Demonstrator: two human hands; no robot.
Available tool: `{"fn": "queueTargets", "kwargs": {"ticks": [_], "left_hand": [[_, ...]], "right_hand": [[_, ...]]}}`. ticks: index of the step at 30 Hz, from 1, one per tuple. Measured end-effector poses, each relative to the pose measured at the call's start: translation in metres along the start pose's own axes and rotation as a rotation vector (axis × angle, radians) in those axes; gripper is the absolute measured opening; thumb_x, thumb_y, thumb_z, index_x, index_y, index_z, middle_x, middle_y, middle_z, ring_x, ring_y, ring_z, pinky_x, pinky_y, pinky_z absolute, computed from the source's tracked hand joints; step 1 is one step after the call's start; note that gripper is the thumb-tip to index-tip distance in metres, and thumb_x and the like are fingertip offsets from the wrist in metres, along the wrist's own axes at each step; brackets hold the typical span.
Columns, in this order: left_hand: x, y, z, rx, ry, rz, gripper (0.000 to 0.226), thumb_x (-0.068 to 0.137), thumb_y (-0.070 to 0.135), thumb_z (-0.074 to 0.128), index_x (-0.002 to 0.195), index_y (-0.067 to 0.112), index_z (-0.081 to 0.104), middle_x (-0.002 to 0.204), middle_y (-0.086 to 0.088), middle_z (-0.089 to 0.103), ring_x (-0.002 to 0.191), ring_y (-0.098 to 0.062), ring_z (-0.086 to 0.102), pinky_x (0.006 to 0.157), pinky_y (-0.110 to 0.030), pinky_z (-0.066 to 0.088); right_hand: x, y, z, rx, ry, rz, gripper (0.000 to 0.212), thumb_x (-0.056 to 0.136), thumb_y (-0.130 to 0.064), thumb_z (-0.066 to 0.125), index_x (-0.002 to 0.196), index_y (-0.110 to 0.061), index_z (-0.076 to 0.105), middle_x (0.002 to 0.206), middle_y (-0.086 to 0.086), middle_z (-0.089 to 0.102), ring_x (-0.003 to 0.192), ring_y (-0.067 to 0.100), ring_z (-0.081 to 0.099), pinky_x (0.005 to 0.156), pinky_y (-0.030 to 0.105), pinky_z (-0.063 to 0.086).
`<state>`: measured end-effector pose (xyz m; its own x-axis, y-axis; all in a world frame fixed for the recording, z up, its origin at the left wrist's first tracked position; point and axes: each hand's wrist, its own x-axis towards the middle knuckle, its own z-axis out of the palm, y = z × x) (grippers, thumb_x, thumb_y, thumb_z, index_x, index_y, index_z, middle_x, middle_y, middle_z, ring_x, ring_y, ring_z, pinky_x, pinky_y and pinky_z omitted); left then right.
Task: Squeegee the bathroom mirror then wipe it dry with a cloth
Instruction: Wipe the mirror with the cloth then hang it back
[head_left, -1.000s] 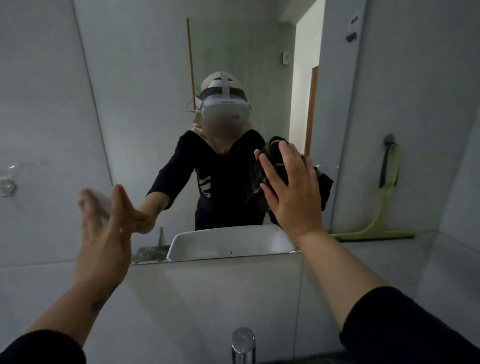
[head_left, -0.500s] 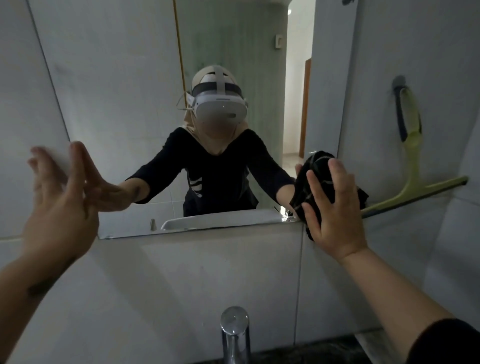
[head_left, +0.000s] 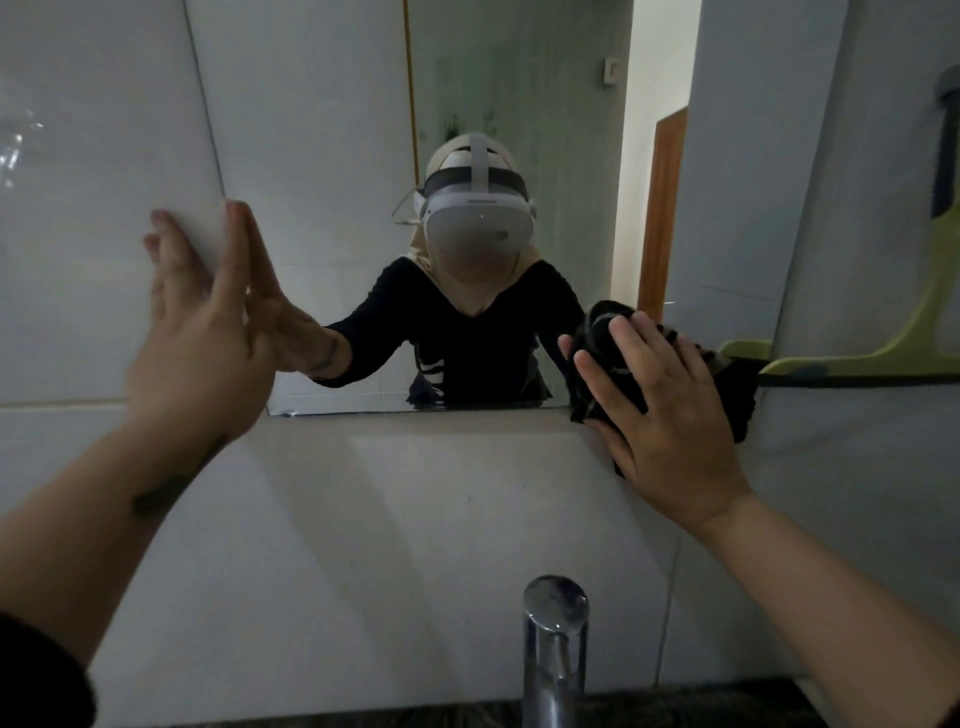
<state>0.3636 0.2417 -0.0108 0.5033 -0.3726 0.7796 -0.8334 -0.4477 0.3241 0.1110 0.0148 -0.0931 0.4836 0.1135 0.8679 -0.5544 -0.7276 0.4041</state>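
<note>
The bathroom mirror (head_left: 332, 156) fills the wall ahead. My right hand (head_left: 665, 410) lies flat on a dark cloth (head_left: 737, 389) and presses it against the mirror's lower right corner, partly over the tile below. At the mirror's left edge, my left hand (head_left: 208, 332) is spread with the fingertips on the glass and nothing in it. A green squeegee (head_left: 883, 358) with a dark handle hangs on the wall at the far right, untouched.
A chrome tap (head_left: 555, 649) rises at the bottom centre, in front of the tiled wall (head_left: 415, 519) under the mirror. A person with a headset is reflected in the glass. A doorway shows in the reflection at the right.
My right hand slid the cloth down and right to the mirror's lower corner. My left hand stays braced at the left edge. The view moved closer and lower.
</note>
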Motion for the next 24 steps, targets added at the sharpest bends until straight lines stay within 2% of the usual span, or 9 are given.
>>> {"fn": "queueTargets", "kwargs": {"ticks": [4, 7, 10, 13, 18, 20, 21, 24], "left_hand": [[-0.010, -0.007, -0.007, -0.074, 0.011, 0.033, 0.065, 0.097, 0.031, 0.038, 0.147, 0.040, -0.003, 0.160, -0.003, -0.011, 0.146, -0.022, -0.003, 0.111, -0.049, 0.023], [-0.024, -0.024, -0.008, -0.121, -0.032, 0.062, 0.068, 0.096, 0.028, 0.043, 0.148, 0.039, 0.000, 0.159, 0.005, -0.011, 0.146, -0.015, -0.003, 0.110, -0.041, 0.023], [-0.035, -0.041, -0.007, -0.092, -0.084, 0.092, 0.072, 0.095, 0.022, 0.046, 0.148, 0.039, 0.001, 0.158, 0.010, -0.015, 0.145, -0.013, -0.001, 0.102, -0.034, 0.030], [-0.040, -0.054, -0.008, -0.103, -0.108, 0.109, 0.072, 0.095, 0.015, 0.046, 0.149, 0.037, 0.003, 0.158, 0.012, -0.013, 0.144, -0.007, -0.005, 0.094, -0.023, 0.027], [-0.049, -0.072, -0.017, -0.184, -0.066, 0.069, 0.067, 0.095, 0.013, 0.046, 0.148, 0.033, 0.012, 0.159, 0.013, 0.002, 0.144, -0.002, 0.002, 0.101, -0.009, 0.013], [-0.049, -0.081, -0.024, -0.335, -0.061, -0.054, 0.056, 0.097, 0.015, 0.043, 0.146, 0.032, 0.022, 0.156, 0.011, 0.020, 0.141, -0.003, 0.018, 0.109, -0.018, 0.018], [-0.048, -0.085, -0.031, -0.493, -0.077, -0.149, 0.049, 0.099, 0.018, 0.040, 0.144, 0.033, 0.028, 0.152, 0.011, 0.032, 0.138, -0.004, 0.028, 0.111, -0.025, 0.023], [-0.045, -0.097, -0.060, -1.002, -0.170, -0.429, 0.034, 0.101, 0.029, 0.035, 0.132, 0.038, 0.047, 0.130, 0.015, 0.056, 0.122, -0.005, 0.051, 0.104, -0.036, 0.040]], "right_hand": [[0.031, -0.048, 0.007, 0.055, 0.059, -0.072, 0.056, 0.096, -0.020, 0.054, 0.146, -0.021, 0.029, 0.151, 0.012, 0.024, 0.142, 0.031, 0.024, 0.114, 0.051, 0.024], [0.052, -0.082, 0.013, 0.110, 0.118, -0.123, 0.054, 0.091, -0.010, 0.061, 0.141, -0.020, 0.043, 0.150, 0.013, 0.036, 0.139, 0.031, 0.033, 0.110, 0.052, 0.032], [0.075, -0.113, 0.017, 0.164, 0.150, -0.212, 0.048, 0.094, -0.005, 0.053, 0.139, -0.020, 0.047, 0.146, 0.012, 0.042, 0.137, 0.030, 0.037, 0.105, 0.052, 0.038], [0.099, -0.143, 0.023, 0.195, 0.143, -0.289, 0.044, 0.098, -0.008, 0.043, 0.140, -0.020, 0.045, 0.147, 0.010, 0.042, 0.137, 0.028, 0.038, 0.106, 0.050, 0.038], [0.127, -0.192, 0.032, 0.263, 0.090, -0.333, 0.044, 0.100, -0.008, 0.037, 0.143, -0.019, 0.040, 0.149, 0.011, 0.038, 0.138, 0.027, 0.036, 0.110, 0.046, 0.034], [0.139, -0.208, 0.030, 0.343, 0.058, -0.363, 0.047, 0.097, -0.003, 0.038, 0.143, -0.015, 0.039, 0.150, 0.013, 0.037, 0.137, 0.026, 0.037, 0.111, 0.044, 0.034], [0.148, -0.217, 0.028, 0.405, 0.038, -0.380, 0.050, 0.095, -0.001, 0.040, 0.143, -0.012, 0.038, 0.149, 0.015, 0.037, 0.137, 0.026, 0.038, 0.111, 0.042, 0.034], [0.172, -0.245, 0.014, 0.634, -0.022, -0.388, 0.054, 0.091, 0.000, 0.050, 0.143, -0.007, 0.038, 0.149, 0.018, 0.037, 0.136, 0.028, 0.037, 0.111, 0.043, 0.033]]}}
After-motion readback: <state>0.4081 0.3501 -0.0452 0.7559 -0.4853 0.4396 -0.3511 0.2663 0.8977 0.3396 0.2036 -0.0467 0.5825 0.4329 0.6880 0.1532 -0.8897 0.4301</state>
